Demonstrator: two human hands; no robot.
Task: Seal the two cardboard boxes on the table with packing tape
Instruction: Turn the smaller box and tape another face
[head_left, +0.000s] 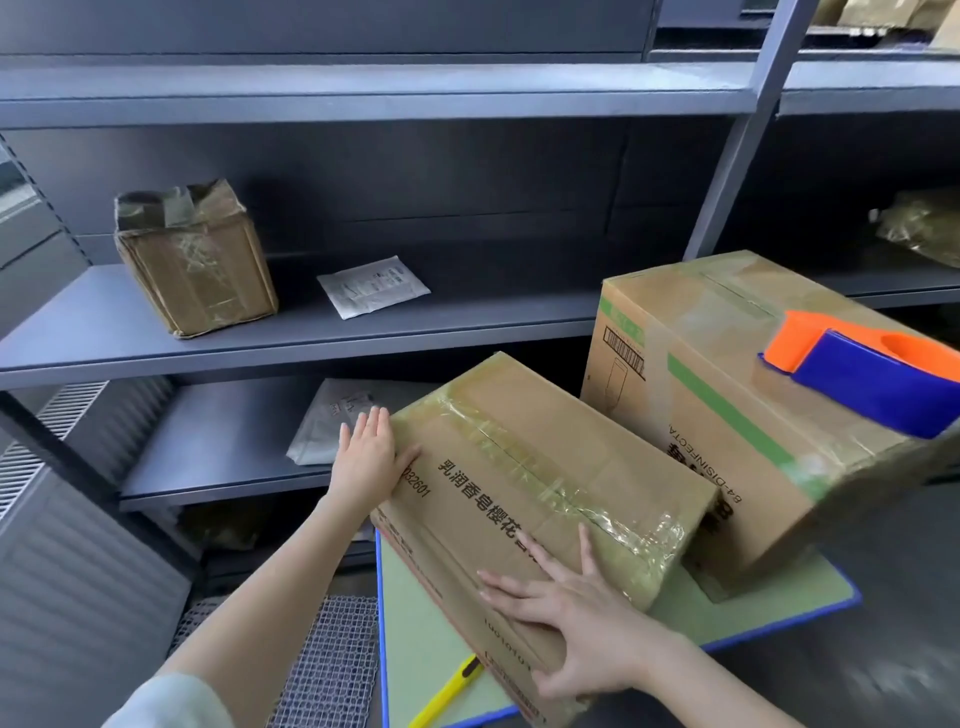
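On green mat (415, 623) beside shelving (311, 332), left hand (366, 462) and right hand (587, 623) spread against box (545, 467).

the nearer cardboard box (571, 452) carries black chinese print "乳润香皂樱花" on its top, with a partly hidden number ending "32601" beside it. the taller cardboard box (727, 441) shows "84-disinfecta", cut off, below a barcode label (625, 355) with unreadable digits.

low box (545, 483) sits right up against the taller box (727, 405), no slot between; tape dispenser (872, 374) hogs the taller one's top; yellow box cutter (447, 691) lies at the table's (753, 608) near-left edge; right edge has a bare strip
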